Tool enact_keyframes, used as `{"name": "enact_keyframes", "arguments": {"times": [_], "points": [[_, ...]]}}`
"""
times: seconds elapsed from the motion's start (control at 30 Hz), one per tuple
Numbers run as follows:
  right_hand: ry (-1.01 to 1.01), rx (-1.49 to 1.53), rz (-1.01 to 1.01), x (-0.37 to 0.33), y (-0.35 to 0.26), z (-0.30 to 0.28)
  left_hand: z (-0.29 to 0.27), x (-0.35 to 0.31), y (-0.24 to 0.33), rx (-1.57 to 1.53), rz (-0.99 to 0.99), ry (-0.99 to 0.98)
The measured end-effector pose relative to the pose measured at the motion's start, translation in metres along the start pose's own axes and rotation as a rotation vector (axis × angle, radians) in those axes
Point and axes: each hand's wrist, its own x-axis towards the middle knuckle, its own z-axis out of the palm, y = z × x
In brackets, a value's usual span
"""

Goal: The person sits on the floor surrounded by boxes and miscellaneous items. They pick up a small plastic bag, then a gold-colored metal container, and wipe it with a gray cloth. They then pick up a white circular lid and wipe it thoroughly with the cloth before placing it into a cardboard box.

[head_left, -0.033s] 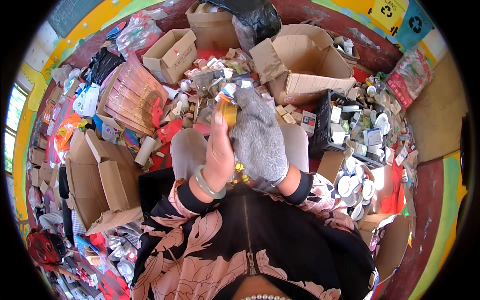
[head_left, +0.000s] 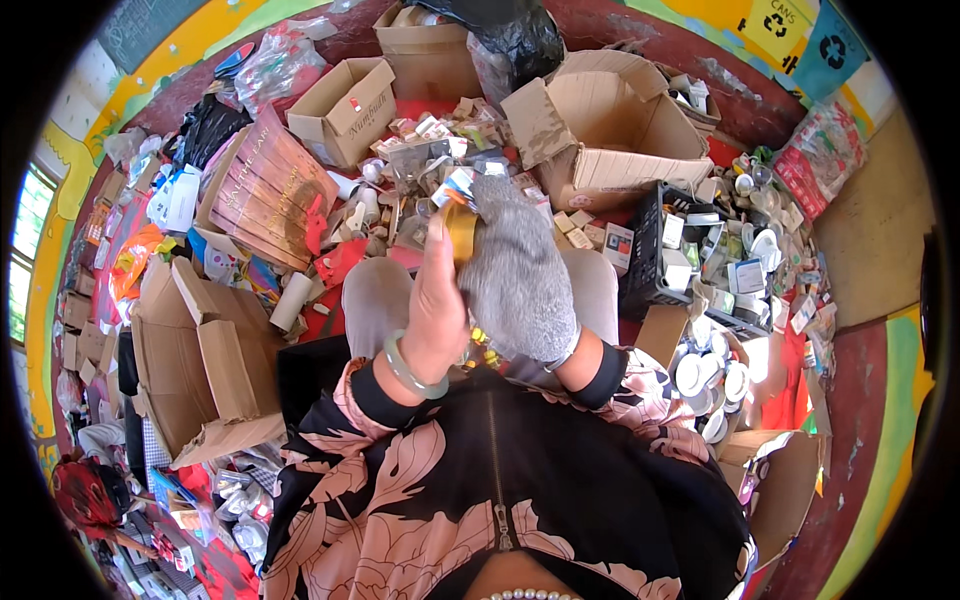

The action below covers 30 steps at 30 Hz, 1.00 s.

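Note:
Above my lap my bare left hand (head_left: 440,300), with a pale green bangle at the wrist, is upright against a shiny golden round object (head_left: 461,232), perhaps a tin or lid. Its fingers are together and partly hidden behind the object. My right hand (head_left: 520,270) wears a grey knitted glove and is curled on the object's other side. The glove's back hides its fingers, and I cannot make out what they grip. Just past the fingertips appears a small blue, white and orange piece (head_left: 458,185). Small yellow bits (head_left: 483,348) lie below, between the wrists.
Ahead spreads a heap of small boxes and plastic parts (head_left: 440,135). Behind it stand open cardboard boxes (head_left: 620,110). A black crate (head_left: 655,255) with white items is at my right, beside white round parts (head_left: 700,375). Another open carton (head_left: 205,365) stands left.
The gloved right hand has shifted slightly down and to the right. More of the golden object shows between the hands. My left hand is nearly still.

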Motion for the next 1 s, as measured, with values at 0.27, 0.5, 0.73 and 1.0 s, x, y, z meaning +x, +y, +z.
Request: {"name": "enact_keyframes", "arguments": {"times": [0.27, 0.5, 0.73, 1.0], "points": [[-0.057, 0.068, 0.117, -0.009, 0.008, 0.003, 0.009, -0.005, 0.008, -0.62, -0.383, -0.069], [0.365, 1.267, 0.701, -0.024, 0.026, 0.031, 0.009, -0.007, -0.024, 0.064, 0.018, 0.076], [0.632, 1.703, 0.948, -0.037, 0.046, 0.01, -0.035, 0.013, -0.027, -1.221, -0.647, -0.004], [-0.161, -0.085, -0.174, -0.017, 0.031, 0.0, -0.012, -0.002, -0.015, -1.186, -0.807, -0.046]]}}
